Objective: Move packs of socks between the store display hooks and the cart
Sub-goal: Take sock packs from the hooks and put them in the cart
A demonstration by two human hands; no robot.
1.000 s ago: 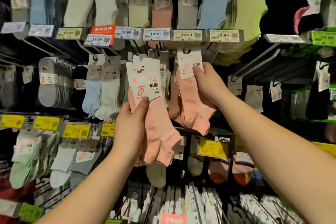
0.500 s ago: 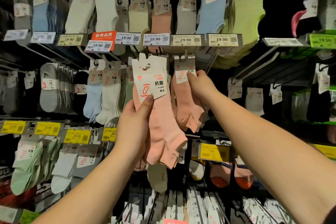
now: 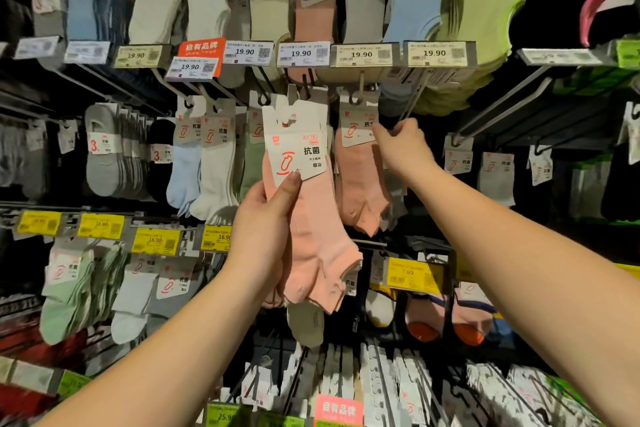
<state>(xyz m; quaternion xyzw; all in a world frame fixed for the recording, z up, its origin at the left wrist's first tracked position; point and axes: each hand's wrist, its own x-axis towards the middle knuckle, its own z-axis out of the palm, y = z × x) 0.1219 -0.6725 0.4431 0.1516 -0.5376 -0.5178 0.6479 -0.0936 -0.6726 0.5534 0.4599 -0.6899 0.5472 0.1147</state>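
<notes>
My left hand [image 3: 268, 218] grips a pack of peach-pink socks [image 3: 317, 229] by its white card header, thumb on the card's front, held up in front of the display. A second pink pack [image 3: 358, 184] hangs on a display hook [image 3: 356, 94] just to its right. My right hand [image 3: 403, 146] pinches the right edge of that hanging pack's card, fingers curled. No cart is in view.
Rows of sock packs hang all around: blue and white pairs [image 3: 204, 170] to the left, green ones [image 3: 485, 21] above right. White price tags [image 3: 362, 55] line the upper rail and yellow tags [image 3: 156, 241] the lower one. More hooks and cards jut out below.
My left hand has raised its pink pack slightly up and right. My right hand slid from the hanging pack's body up to its card edge, and that pack now sits further back on its hook.
</notes>
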